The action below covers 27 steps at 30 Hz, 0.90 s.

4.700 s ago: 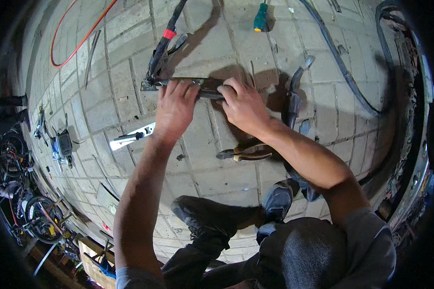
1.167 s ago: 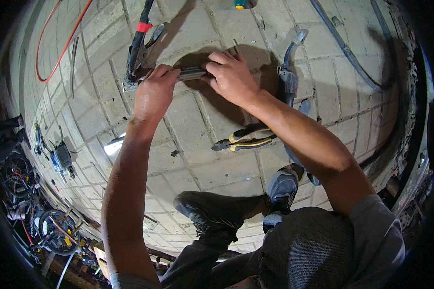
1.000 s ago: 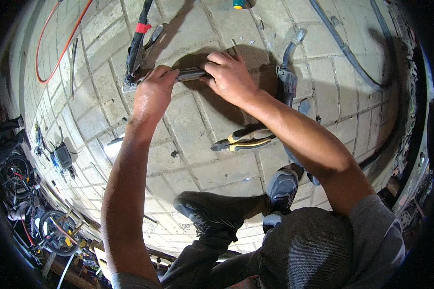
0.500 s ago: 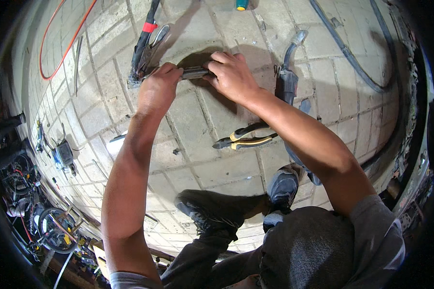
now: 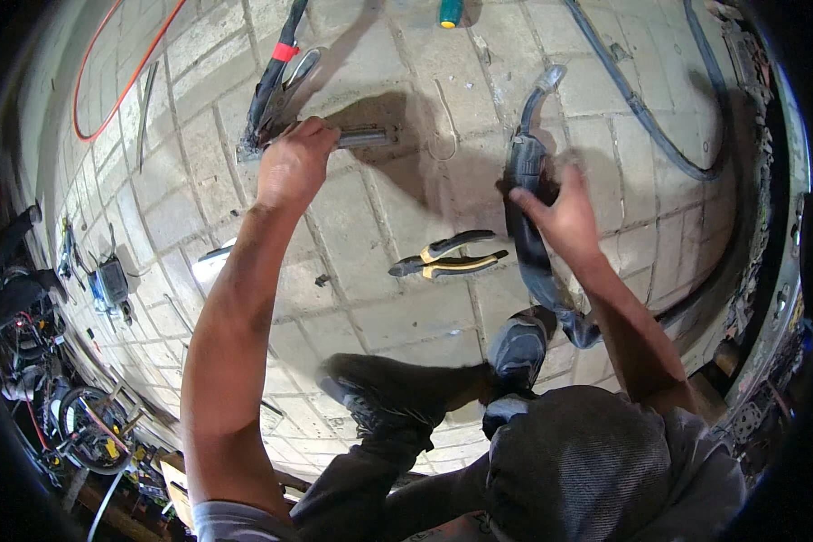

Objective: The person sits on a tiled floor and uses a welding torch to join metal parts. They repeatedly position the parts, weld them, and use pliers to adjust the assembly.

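Observation:
My left hand (image 5: 295, 158) is closed on one end of a short grey metal bar (image 5: 366, 137), whose other end points right, low over the paving. Just left of that hand, a black cable clamp (image 5: 260, 107) with a red band stands against a small metal piece. My right hand (image 5: 566, 215) is open, thumb apart from the blurred fingers, beside the dark handle of a welding torch (image 5: 527, 161). The torch has a bent neck and lies with its nozzle pointing away from me. Between my arms lie pliers (image 5: 447, 256) with black and yellow handles.
A thick dark cable (image 5: 641, 108) curves along the right. At the far left runs an orange-red cable (image 5: 122, 122). A green-handled tool (image 5: 450, 13) shows at the top edge. My shoes (image 5: 519, 348) are on the brick paving (image 5: 406, 316). Clutter and a wheel (image 5: 99, 432) fill the lower left.
My right hand has let go of the bar and moved right and nearer to me, over to the torch handle. My left hand still holds the bar in nearly the same place.

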Each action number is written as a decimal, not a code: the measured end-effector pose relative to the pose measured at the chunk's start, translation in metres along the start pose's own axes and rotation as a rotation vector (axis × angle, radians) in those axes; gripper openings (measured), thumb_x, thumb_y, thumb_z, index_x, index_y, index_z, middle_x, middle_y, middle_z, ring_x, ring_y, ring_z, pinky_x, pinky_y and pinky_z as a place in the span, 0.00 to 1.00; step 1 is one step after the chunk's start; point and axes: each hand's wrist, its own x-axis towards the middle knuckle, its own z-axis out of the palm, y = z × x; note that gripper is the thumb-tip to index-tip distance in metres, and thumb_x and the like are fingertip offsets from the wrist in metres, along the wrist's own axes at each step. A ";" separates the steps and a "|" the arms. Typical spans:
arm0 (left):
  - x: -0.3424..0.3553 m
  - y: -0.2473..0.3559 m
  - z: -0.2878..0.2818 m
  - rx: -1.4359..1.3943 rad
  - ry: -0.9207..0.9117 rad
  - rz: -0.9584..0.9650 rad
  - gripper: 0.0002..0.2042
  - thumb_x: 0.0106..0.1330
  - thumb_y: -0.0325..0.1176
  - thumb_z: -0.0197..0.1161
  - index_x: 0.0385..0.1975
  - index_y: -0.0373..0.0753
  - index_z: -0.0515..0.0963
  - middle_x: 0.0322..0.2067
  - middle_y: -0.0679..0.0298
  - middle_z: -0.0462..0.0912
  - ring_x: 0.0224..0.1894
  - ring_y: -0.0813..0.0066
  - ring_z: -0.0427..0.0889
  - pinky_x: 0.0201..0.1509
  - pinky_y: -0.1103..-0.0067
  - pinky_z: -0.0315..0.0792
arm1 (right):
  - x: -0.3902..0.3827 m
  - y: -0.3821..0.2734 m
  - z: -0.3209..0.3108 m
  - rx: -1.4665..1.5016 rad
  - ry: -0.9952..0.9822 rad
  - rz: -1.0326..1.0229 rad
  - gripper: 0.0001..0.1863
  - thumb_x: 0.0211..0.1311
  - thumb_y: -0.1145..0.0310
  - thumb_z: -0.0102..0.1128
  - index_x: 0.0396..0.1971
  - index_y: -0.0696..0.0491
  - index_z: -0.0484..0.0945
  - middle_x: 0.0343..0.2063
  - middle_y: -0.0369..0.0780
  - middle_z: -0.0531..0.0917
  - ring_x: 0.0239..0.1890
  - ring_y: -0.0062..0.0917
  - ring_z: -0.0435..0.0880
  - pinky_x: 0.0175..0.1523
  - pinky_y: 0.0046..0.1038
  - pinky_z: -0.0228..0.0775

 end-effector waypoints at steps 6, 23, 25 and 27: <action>0.004 0.003 -0.002 0.021 -0.046 -0.027 0.08 0.60 0.28 0.59 0.38 0.43 0.81 0.37 0.64 0.80 0.43 0.61 0.81 0.44 0.69 0.77 | -0.002 0.002 0.017 -0.010 -0.063 0.015 0.34 0.52 0.57 0.70 0.51 0.64 0.68 0.38 0.54 0.81 0.41 0.47 0.82 0.48 0.40 0.73; 0.006 0.005 -0.003 0.121 -0.051 -0.018 0.08 0.56 0.30 0.64 0.36 0.44 0.83 0.39 0.69 0.82 0.48 0.67 0.77 0.53 0.70 0.72 | -0.085 -0.048 0.011 0.155 -0.445 -0.379 0.25 0.66 0.56 0.58 0.46 0.66 0.69 0.18 0.47 0.77 0.17 0.38 0.79 0.22 0.36 0.71; 0.004 0.004 -0.004 0.112 -0.031 -0.010 0.08 0.56 0.30 0.64 0.36 0.45 0.83 0.39 0.69 0.82 0.48 0.67 0.77 0.52 0.70 0.72 | -0.083 -0.045 0.018 0.131 -0.441 -0.401 0.26 0.66 0.56 0.58 0.46 0.67 0.68 0.17 0.48 0.77 0.17 0.40 0.79 0.22 0.37 0.71; 0.005 0.004 -0.003 0.131 -0.030 0.003 0.08 0.56 0.30 0.64 0.36 0.45 0.83 0.38 0.70 0.82 0.47 0.67 0.77 0.53 0.70 0.71 | -0.078 -0.050 0.018 0.131 -0.509 -0.269 0.27 0.65 0.55 0.58 0.46 0.67 0.69 0.17 0.49 0.78 0.17 0.41 0.80 0.22 0.38 0.71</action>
